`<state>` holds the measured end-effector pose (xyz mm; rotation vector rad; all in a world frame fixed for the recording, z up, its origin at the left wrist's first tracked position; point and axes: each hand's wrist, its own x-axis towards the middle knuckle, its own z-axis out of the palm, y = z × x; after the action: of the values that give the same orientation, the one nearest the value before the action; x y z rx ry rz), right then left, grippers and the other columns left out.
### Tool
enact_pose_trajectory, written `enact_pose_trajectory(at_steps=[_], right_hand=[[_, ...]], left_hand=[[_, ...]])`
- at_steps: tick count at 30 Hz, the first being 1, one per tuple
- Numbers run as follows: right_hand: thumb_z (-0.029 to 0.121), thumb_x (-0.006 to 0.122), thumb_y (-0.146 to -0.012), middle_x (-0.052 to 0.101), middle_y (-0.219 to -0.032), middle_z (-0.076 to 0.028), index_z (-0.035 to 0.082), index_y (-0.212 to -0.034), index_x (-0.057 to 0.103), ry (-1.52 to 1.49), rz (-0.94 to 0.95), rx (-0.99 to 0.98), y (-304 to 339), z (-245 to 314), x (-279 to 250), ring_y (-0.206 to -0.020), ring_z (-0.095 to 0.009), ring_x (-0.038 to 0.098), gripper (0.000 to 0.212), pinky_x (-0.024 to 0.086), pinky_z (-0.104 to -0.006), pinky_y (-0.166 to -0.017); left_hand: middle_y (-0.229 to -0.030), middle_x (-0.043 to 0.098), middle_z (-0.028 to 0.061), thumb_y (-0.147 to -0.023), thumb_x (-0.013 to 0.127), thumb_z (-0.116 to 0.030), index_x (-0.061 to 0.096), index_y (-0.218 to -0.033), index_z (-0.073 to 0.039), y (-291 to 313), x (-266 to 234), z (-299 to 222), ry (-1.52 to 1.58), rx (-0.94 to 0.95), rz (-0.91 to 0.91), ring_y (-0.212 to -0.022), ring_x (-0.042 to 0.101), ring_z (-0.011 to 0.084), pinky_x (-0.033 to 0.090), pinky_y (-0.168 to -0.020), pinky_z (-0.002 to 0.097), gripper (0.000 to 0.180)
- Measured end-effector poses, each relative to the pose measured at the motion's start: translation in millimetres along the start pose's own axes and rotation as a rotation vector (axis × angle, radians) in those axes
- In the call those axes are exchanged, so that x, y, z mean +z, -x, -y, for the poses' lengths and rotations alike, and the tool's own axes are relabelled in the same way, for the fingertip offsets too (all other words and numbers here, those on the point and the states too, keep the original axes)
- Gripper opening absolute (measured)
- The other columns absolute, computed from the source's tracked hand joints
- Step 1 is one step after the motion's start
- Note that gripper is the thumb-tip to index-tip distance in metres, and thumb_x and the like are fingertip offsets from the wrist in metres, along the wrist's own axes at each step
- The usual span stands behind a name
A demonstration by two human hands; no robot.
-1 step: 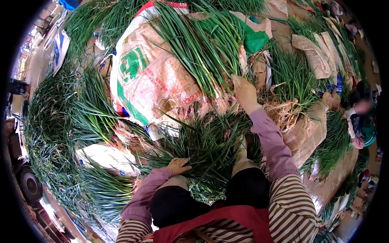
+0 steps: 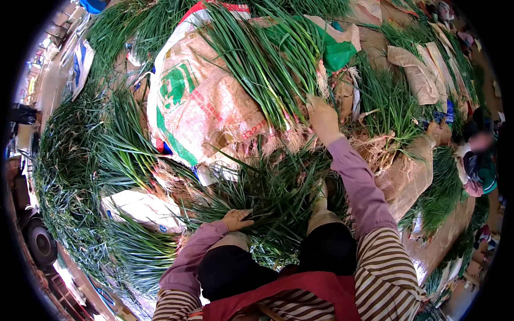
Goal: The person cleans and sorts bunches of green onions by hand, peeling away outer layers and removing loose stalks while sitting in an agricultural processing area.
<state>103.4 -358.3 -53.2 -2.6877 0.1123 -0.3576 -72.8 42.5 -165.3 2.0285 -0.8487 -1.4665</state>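
Observation:
My right hand [image 2: 323, 122] reaches over the front of the sack, its fingers drawn together at the stem of a spring onion. That stem belongs to a bunch of spring onions [image 2: 267, 80] lying across a printed white sack [image 2: 206, 101], with pale roots toward me and long green leaves pointing away. The roots hang over the sack's near edge. My left hand [image 2: 236, 220] is open beside my left knee, fingers stretched toward loose green leaves [image 2: 273, 187] between my legs, holding nothing.
More spring onion bunches [image 2: 128, 150] lie to the left, one near a white bag [image 2: 142, 210]. At the right, another bunch [image 2: 393, 107] shows its roots above a brown sack [image 2: 409, 176]. Piled leaves [image 2: 67, 171] cover the far left. Another person [image 2: 479, 160] is at the right edge.

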Motion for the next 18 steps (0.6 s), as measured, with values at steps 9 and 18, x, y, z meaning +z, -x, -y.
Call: enact_pose_trajectory(at_steps=[9,18], right_hand=[[0.019,0.055,-0.088,0.063,-0.076,-0.009,0.006,-0.082,0.066,-0.355,0.628,0.385,2,58,-32,-0.061,-0.020,0.059,0.018,0.047,-0.0371,-0.058],[0.016,0.056,-0.085,0.058,-0.078,-0.019,0.000,-0.085,0.057,-0.457,0.354,-0.010,84,74,-12,-0.070,-0.033,0.059,0.016,0.048,-0.0386,-0.065]], left_hand=[[-0.108,0.059,0.0069,-0.083,0.065,-0.020,0.050,-0.126,-0.008,1,-149,-147,0.449,0.121,-0.601,-0.083,0.058,0.0158,0.046,-0.074,0.0254,0.047],[-0.080,0.067,0.0041,-0.090,0.059,-0.018,0.065,-0.093,-0.003,-28,-151,-197,1.106,0.117,-0.427,-0.060,0.056,0.0070,0.041,-0.055,0.0199,0.017]])
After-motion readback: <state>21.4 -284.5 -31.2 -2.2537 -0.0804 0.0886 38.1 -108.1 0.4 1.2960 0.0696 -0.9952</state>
